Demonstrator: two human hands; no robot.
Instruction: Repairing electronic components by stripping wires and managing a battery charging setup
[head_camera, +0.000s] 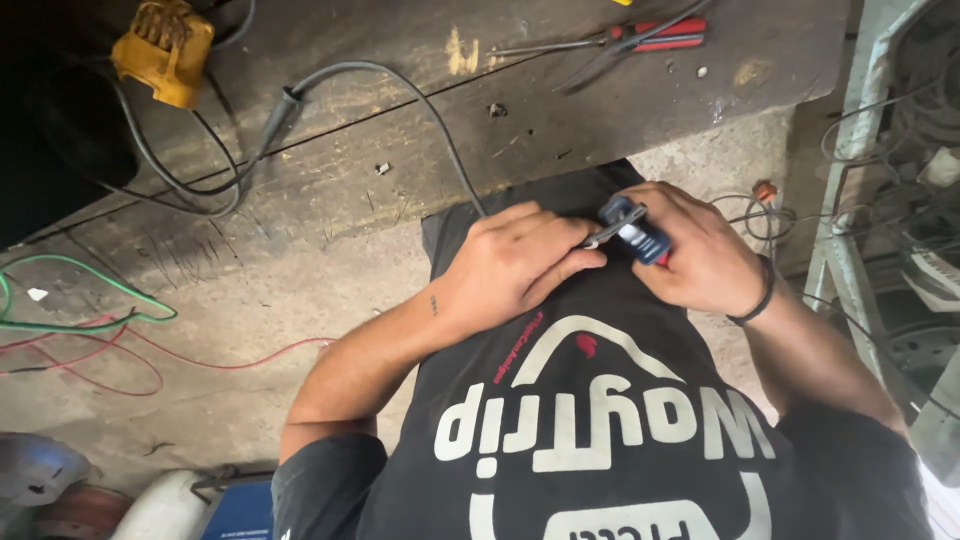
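My left hand (515, 265) and my right hand (690, 250) meet close to my chest, over my black printed shirt. My right hand grips a small blue tool (635, 230) with a metal part and a bit of red at its lower end. My left hand's fingers pinch a thin grey metal piece (600, 236) that sticks out of the tool toward the left. A grey cable (440, 130) runs from the workbench down under my left hand. A black band circles my right wrist.
A worn wooden workbench (420, 90) spans the top, with a yellow plug-like block (165, 50) at left and red-handled pliers (640, 38) at the top. Green and red wires (90, 320) lie on the concrete floor at left. A metal frame with tangled wires (880, 180) stands right.
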